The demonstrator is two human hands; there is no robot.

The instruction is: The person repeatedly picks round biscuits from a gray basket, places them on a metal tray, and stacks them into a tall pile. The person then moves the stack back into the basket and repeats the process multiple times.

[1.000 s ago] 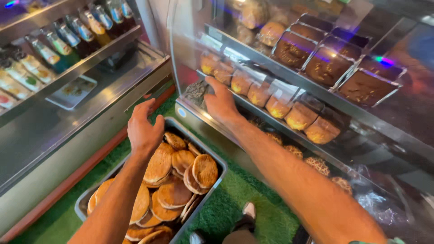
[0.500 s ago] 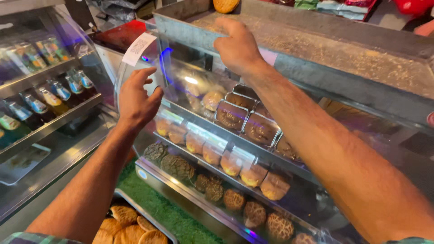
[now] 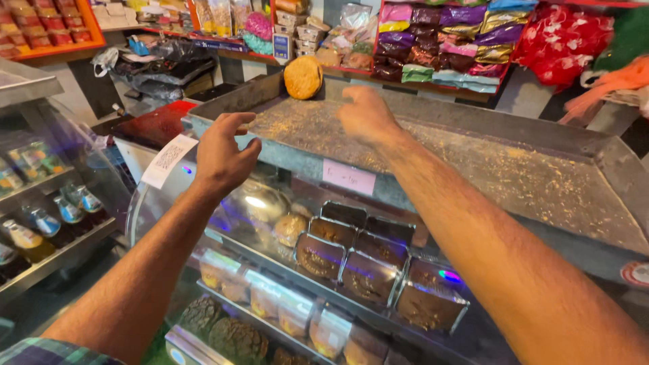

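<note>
Right hand (image 3: 365, 113) hovers over the metal tray (image 3: 541, 176), fingers curled, holding nothing; left hand (image 3: 222, 154) open at the tray's near-left rim; 1 round bun (image 3: 303, 76) stands on edge at the far-left wall, flat face toward the camera, no long axis.

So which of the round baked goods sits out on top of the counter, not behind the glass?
The golden bun on the crumb-strewn metal tray, just beyond the right hand; all others sit inside the display case.
</note>
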